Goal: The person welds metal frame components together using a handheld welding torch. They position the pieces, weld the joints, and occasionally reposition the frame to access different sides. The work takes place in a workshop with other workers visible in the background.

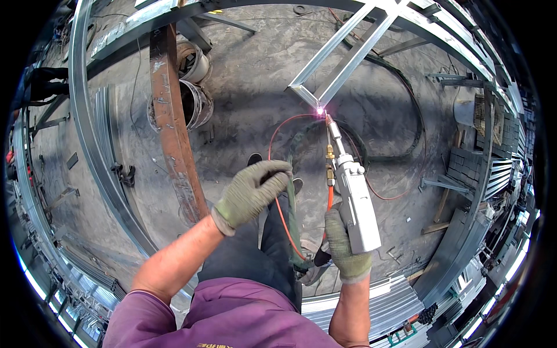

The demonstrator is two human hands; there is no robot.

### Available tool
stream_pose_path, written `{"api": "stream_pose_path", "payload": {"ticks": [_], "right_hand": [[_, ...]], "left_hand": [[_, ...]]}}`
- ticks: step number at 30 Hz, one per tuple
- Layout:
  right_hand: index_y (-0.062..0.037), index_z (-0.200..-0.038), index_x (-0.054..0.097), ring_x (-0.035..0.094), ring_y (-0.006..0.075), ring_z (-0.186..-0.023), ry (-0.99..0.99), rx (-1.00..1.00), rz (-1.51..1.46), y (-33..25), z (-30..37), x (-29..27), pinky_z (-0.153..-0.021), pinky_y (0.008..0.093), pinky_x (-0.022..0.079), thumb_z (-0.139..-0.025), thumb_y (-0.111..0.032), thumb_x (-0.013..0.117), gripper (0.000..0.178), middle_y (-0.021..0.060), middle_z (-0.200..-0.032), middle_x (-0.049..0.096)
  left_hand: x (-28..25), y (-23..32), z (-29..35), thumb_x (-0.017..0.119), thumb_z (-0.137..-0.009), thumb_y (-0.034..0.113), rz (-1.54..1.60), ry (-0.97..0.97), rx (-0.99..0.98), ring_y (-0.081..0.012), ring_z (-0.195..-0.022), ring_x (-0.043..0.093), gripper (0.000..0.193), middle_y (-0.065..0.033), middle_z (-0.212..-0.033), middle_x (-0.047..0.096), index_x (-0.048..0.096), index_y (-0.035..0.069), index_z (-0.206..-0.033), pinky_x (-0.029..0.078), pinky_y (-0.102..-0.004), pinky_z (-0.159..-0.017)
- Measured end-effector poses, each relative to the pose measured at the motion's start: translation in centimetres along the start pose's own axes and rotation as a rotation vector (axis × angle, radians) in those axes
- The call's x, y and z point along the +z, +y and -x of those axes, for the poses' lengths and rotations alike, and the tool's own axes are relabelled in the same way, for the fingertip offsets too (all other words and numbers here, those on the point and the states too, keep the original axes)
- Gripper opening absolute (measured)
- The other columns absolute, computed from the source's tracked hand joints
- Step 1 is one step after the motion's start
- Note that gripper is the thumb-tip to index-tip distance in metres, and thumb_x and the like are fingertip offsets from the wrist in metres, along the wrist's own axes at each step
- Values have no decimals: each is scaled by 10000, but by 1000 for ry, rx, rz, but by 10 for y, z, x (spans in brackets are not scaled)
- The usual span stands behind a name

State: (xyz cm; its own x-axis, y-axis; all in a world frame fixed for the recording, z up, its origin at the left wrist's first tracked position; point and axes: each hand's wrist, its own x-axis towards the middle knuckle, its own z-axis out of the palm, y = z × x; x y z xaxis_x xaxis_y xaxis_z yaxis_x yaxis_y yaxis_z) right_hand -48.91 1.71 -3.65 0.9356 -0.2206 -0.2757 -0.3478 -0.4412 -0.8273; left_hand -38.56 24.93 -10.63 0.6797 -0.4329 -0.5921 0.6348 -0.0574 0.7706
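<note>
My right hand (350,249), in a grey-green work glove, is closed around the rear of a white handheld welding gun (358,203). The gun's copper-coloured tip points up at the near corner of a shiny steel tube frame (342,52), where a bright pinkish-white weld spark (319,111) glows. Brass fittings (330,162) and an orange hose (331,197) run along the gun's left side. My left hand (254,193), gloved too, hovers left of the gun with its fingers curled together. A thin red-orange line (281,214) and a green sleeved cable (292,214) pass by its fingertips; whether it grips either is hidden.
A rusty brown beam (174,133) and long galvanized tubes (96,133) stand to the left, beside metal-rimmed buckets (194,104). Dark hose (415,116) loops over the concrete floor. Stacked steel pieces (473,165) are at right, and steel lengths (383,301) lie near my right forearm.
</note>
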Motion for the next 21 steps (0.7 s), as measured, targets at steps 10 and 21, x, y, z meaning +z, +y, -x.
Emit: {"api": "stream_pose_path", "payload": {"ticks": [10,21], "right_hand": [[-45,-1083,772,740,234,-730,35,22,63,-4,-4,4,-666,373,589,-897,-40,851,203,74,-872,749],[-40,-1075,773,765,259,-746,1,33,50,1,-5,3,-664,380,595,-896,-43,849,195,92,-880,762]], "left_hand": [[40,25,10,738,-1071,174,-119,-106,300,-131,-1306,636,509,-96,-1483,674,610,48,-1548,525,-310,-1103],[40,23,10,741,-1063,176,-97,-112,319,-172,-1376,610,514,-105,-1508,664,614,38,-1541,493,-357,-1166]]}}
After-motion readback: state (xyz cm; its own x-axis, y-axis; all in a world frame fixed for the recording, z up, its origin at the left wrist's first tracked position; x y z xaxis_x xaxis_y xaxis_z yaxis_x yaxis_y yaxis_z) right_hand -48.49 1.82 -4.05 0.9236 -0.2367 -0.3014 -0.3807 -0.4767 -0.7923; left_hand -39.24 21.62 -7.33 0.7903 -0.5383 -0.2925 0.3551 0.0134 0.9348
